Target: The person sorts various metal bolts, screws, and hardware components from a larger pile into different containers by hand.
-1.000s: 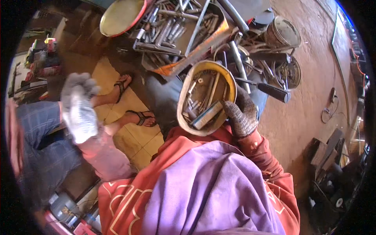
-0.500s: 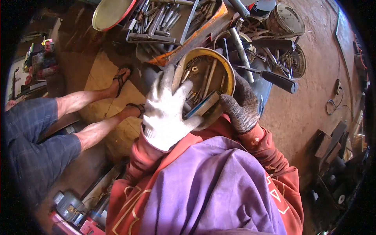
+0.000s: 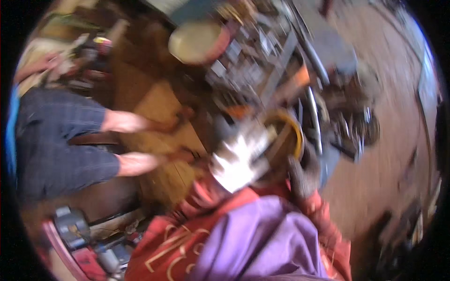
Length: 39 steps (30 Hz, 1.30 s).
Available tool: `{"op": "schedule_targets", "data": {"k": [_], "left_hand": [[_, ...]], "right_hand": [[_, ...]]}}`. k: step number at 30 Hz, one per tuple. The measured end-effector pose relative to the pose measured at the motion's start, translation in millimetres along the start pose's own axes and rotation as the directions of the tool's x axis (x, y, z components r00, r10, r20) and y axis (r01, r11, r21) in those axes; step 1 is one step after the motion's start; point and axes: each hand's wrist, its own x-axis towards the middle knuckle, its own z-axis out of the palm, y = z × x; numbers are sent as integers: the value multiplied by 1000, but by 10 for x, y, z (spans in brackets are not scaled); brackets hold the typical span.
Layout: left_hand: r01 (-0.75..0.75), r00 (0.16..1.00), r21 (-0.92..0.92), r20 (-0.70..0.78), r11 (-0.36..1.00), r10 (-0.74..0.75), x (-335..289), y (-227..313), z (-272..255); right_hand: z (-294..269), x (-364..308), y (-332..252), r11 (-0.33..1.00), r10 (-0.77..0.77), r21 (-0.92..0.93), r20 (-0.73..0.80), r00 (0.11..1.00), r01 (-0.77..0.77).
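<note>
Between the fingers of the left hand and those of the right hand: one container, curved yellow rim, its left part hidden by the white glove; contents smeared by blur, pieces not distinguishable.

Left fingers: spread over the container's left side, bleached by glare; from where I stand I cannot tell whether the tips touch anything inside.

Right fingers: dark glove, curled about the outer wall, thumb near the rim; tips lost in blur.

Beyond the fingertips: one heap of metal pieces, too streaked to count; one pale round dish, reddish at its right edge.

Just past the right fingers: one bright rod, lower end indistinct.

Left of the left fingers: another person's dark shorts and bare legs; feet dim, upper body mostly cut off.

Nearer than both hands: one purple cloth, cut off below.
</note>
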Motion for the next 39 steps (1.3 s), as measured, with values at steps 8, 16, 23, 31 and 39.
{"op": "schedule_targets", "data": {"k": [8, 16, 23, 31, 39], "left_hand": [[413, 906, 195, 9, 890, -423, -224, 146, 473], [478, 873, 51, 81, 877, -480, -151, 34, 521], [465, 885, 53, 11, 884, -466, -145, 14, 666], [588, 802, 122, 43, 800, -596, -64, 73, 664], [350, 884, -23, -323, 937, -338, -121, -30, 610]], "right_hand": [[-110, 100, 578, 997, -71, 10, 25, 997, 71], [-49, 258, 825, 977, -121, 180, 20, 992, 116], [-64, 402, 1295, 961, -197, 206, 45, 979, 184], [-39, 135, 773, 983, -160, -83, 45, 986, 164], [-18, 40, 579, 988, -144, -49, 33, 989, 146]]}}
